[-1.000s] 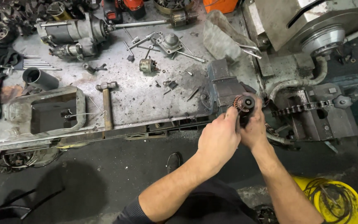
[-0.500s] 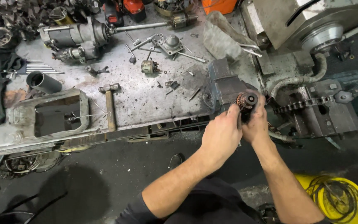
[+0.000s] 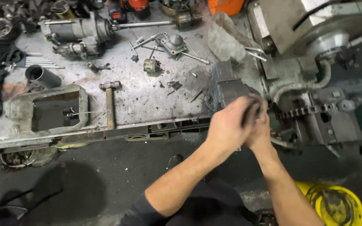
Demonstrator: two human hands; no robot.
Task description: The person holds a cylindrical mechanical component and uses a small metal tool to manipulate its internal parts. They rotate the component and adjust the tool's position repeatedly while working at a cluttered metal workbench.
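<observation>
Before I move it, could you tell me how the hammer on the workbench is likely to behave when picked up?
The hammer will probably feel head-heavy, since its metal head sits at one end of a long straight handle. It looks rigid, not floppy. Lying flat on the gritty workbench, it seems unlikely to roll, though grime could make the handle slippery.

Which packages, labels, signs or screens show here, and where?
No labels, signs or screens can be made out.
Orange container: top edge, behind the bench, boxy, mostly cut off.
Yellow bucket: floor, bottom right, round, cable coiled inside.
Both hands meet at the vise.
</observation>
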